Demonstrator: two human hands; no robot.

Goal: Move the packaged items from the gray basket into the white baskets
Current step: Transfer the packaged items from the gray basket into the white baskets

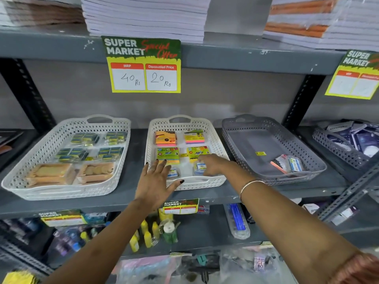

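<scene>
Right hand (212, 163) grip rests on small packet (200, 167) in middle white basket (217, 179).

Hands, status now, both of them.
Left hand: open, fingers spread flat over the middle white perforated plastic basket, holding nothing.
Right hand: on a small clear-wrapped blue packet; grip cannot be told.

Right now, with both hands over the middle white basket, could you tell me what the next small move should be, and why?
Probably let go of the small clear pack under the right hand and reach right to the gray basket. A couple of packaged items lie in its near corner, so the move is not finished. The left hand rests open on the middle white basket.
</scene>
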